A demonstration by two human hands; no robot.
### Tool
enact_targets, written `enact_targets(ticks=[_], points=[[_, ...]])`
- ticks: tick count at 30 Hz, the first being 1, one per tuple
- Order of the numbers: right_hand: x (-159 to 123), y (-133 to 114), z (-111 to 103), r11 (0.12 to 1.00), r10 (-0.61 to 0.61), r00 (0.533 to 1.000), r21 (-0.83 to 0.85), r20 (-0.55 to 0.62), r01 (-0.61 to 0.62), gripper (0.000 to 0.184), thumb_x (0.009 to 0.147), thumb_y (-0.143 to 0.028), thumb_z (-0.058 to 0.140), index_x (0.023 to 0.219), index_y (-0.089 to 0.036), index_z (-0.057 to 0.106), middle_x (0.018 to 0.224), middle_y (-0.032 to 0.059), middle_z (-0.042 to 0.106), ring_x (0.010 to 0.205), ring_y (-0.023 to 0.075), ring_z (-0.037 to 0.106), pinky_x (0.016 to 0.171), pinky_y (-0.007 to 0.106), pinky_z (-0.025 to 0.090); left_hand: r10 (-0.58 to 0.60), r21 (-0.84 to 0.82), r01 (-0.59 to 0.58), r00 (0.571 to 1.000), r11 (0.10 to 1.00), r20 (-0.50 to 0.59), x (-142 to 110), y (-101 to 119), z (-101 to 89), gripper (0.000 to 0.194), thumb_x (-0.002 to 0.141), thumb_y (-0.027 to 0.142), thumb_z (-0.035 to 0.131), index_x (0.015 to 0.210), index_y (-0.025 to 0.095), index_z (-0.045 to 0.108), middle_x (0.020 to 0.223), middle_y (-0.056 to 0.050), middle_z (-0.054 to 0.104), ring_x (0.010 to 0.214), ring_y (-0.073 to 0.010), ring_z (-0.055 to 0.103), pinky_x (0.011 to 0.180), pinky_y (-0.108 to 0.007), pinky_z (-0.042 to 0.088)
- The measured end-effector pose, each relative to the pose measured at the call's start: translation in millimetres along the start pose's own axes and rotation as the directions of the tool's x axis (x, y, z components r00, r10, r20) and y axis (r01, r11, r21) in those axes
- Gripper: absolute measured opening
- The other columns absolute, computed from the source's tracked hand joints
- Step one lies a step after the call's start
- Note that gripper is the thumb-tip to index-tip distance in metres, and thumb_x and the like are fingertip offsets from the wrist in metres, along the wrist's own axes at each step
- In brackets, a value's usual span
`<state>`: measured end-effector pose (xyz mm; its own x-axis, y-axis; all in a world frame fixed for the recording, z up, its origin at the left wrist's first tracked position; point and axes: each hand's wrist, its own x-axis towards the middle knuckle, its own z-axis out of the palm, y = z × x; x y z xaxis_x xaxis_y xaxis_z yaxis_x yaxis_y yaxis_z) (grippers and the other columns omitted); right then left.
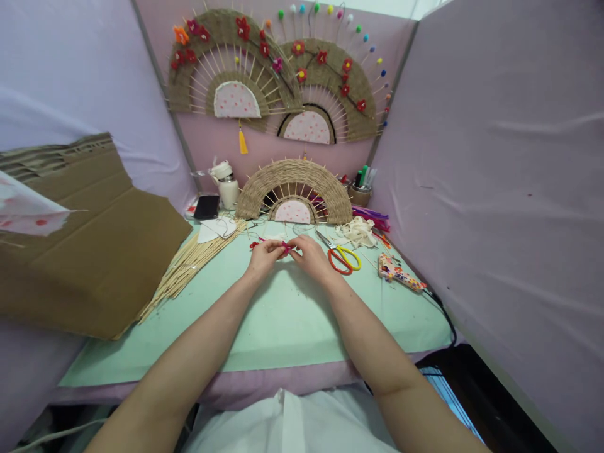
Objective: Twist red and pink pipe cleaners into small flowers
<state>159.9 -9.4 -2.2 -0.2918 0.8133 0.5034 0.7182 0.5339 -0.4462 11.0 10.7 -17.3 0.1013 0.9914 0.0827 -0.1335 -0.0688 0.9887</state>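
My left hand (pixel 267 254) and my right hand (pixel 307 253) meet over the middle of the table. Their fingertips pinch a small magenta pipe cleaner (pixel 285 248) between them, bent into a shape too small to make out. A little red piece (pixel 254 245) lies just left of my left fingers. Beside my right hand rest scissors (pixel 342 257) with one red and one yellow handle. Behind both hands stands a woven half-round fan (pixel 293 173) with thin sticks and a dotted pink-and-white centre.
Thin sticks (pixel 189 264) and a large cardboard sheet (pixel 94 251) are on the left. A phone (pixel 206 207) and a white bottle (pixel 228 187) stand behind. At right lie cream strips (pixel 357 231), purple pipe cleaners (pixel 375 218) and a flowered glue gun (pixel 400 273) with a black cord.
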Motion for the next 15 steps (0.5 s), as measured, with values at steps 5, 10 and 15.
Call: enact_targets(ticks=[5, 10, 15], points=[[0.3, -0.3, -1.7, 0.999, -0.039, 0.999, -0.027, 0.004, 0.039, 0.015, 0.086, -0.021, 0.050, 0.089, -0.018, 0.064, 0.086, 0.0065, 0.059, 0.084, 0.0174, 0.051, 0.078, 0.029, 0.038, -0.022, 0.012, 0.022, 1.000, 1.000, 0.014, -0.9, 1.8, -0.9, 0.027, 0.055, 0.030, 0.072, 0.075, 0.013, 0.063, 0.069, -0.003, 0.066, 0.067, -0.0142, 0.061, 0.075, -0.032, 0.050], [0.2, 3.0, -0.3, 0.999, -0.038, 0.999, -0.024, 0.014, 0.038, 0.014, 0.086, -0.021, 0.051, 0.088, -0.018, 0.064, 0.085, 0.0066, 0.059, 0.085, 0.0178, 0.050, 0.078, 0.029, 0.037, -0.006, 0.048, 0.004, 0.999, 0.999, 0.033, 0.5, 0.1, -2.2, 0.027, 0.055, 0.030, 0.072, 0.074, 0.013, 0.063, 0.069, -0.003, 0.067, 0.069, -0.0157, 0.062, 0.076, -0.034, 0.050], [0.8, 2.7, 0.7, 1.000, -0.014, 1.000, -0.009, 0.011, 0.014, 0.014, 0.085, -0.021, 0.050, 0.083, -0.017, 0.063, 0.080, 0.0051, 0.058, 0.079, 0.0162, 0.049, 0.074, 0.027, 0.036, 0.042, 0.078, -0.045, 0.998, 0.996, 0.041, 2.0, -1.8, -2.6, 0.028, 0.056, 0.032, 0.072, 0.075, 0.014, 0.062, 0.070, -0.003, 0.067, 0.068, -0.0158, 0.062, 0.073, -0.033, 0.051]])
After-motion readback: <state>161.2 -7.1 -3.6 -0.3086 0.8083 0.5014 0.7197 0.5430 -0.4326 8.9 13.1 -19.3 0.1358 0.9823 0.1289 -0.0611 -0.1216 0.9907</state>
